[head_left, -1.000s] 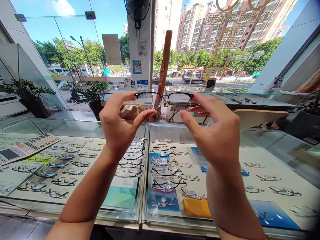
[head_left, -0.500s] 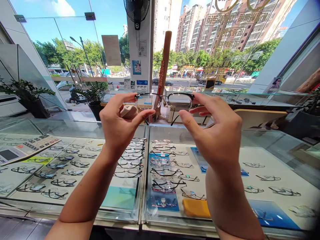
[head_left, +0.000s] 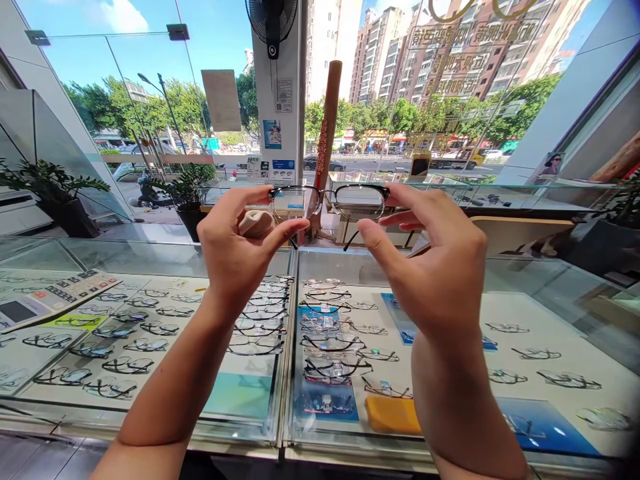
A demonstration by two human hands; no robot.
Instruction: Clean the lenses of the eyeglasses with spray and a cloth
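Observation:
I hold a pair of black-rimmed glasses (head_left: pixel 329 199) up in front of me, above the glass display counter (head_left: pixel 295 267). My left hand (head_left: pixel 235 250) pinches the left lens rim between thumb and forefinger, with a beige cloth (head_left: pixel 256 223) tucked against the palm. My right hand (head_left: pixel 433 263) pinches the right rim the same way, its other fingers stretched behind the frame. The temples hang folded below the lenses.
Under the counter glass lie several rows of spectacle frames (head_left: pixel 260 327), blue cards and a yellow case (head_left: pixel 393 415). A calculator (head_left: pixel 47 297) rests on the counter at left. Potted plants (head_left: pixel 187 193) and a wooden post (head_left: pixel 327 127) stand before the shop window.
Both hands and the glasses stay almost still; the view has shifted very slightly. Traffic moves outside the window.

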